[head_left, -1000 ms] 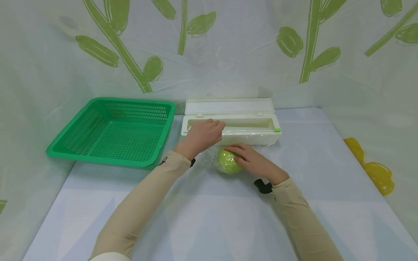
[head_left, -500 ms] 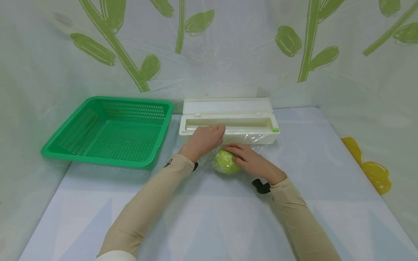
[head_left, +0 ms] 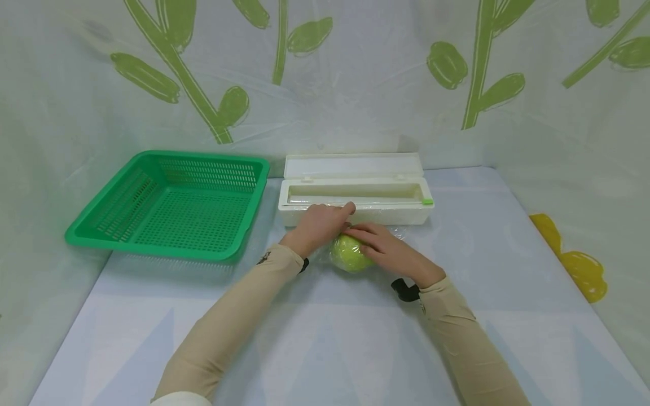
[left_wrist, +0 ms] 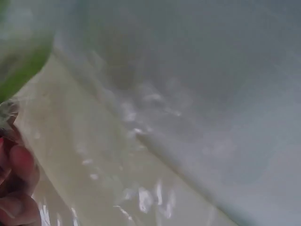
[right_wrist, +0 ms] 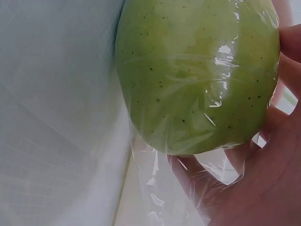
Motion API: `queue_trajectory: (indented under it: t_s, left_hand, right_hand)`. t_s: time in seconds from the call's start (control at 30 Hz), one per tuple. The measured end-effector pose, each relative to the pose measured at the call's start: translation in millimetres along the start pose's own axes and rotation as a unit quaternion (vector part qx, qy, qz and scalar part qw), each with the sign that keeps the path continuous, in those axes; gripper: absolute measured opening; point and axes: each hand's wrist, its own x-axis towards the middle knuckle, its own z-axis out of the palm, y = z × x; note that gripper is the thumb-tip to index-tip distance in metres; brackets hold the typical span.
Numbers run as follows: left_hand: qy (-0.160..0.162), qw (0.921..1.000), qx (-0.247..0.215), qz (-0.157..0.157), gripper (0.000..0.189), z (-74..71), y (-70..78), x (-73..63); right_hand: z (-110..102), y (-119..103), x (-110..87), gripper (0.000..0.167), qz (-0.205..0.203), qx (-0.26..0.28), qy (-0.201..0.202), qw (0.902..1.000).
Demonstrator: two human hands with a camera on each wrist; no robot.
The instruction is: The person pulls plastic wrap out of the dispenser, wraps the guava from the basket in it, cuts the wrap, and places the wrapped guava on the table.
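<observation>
A green apple (head_left: 349, 254), speckled with small dark dots in the right wrist view, sits on the table wrapped in clear cling film (right_wrist: 155, 188). My right hand (head_left: 390, 251) holds it from the right, fingers over its top and side. At the apple's far left side, my left hand (head_left: 322, 224) has its fingers curled and pinches the film; in the left wrist view those fingertips (left_wrist: 21, 165) show at the edge, with film spread beside them. Just behind both hands stands a white cling film box (head_left: 401, 216), its lid (head_left: 352, 166) raised.
A green plastic basket (head_left: 244, 225) with slotted walls stands at the back left of the table (head_left: 325, 349). A small green slider (head_left: 427, 202) sits on the box's right front edge. Behind everything hangs a pale curtain (head_left: 365, 101) with a leaf pattern.
My left hand has come down from the box's front edge toward the apple, bringing the film with it. My right hand stays on the apple.
</observation>
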Motion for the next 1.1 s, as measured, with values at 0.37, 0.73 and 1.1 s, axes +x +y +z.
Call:
queue_trajectory:
  t_s: [0.37, 0.73, 1.1]
  left_hand:
    - [0.053, 0.9959, -0.045, -0.059, 0.007, -7.8, -3.4, -6.4]
    - [0.031, 0.9721, -0.185, -0.140, 0.014, -19.9, 3.4, -20.0]
    - [-0.026, 0.9554, -0.276, -0.102, 0.045, -17.7, 26.1, -42.9]
  right_hand:
    - [1.6, 0.9, 0.6, 0.041, 0.004, -0.001, -0.001, 1.0000]
    - [0.8, 2.4, -0.8, 0.041, 0.047, -0.004, -0.007, 0.9988]
    - [2.0, 3.7, 0.7, 0.041, 0.069, 0.041, 0.021, 0.9966]
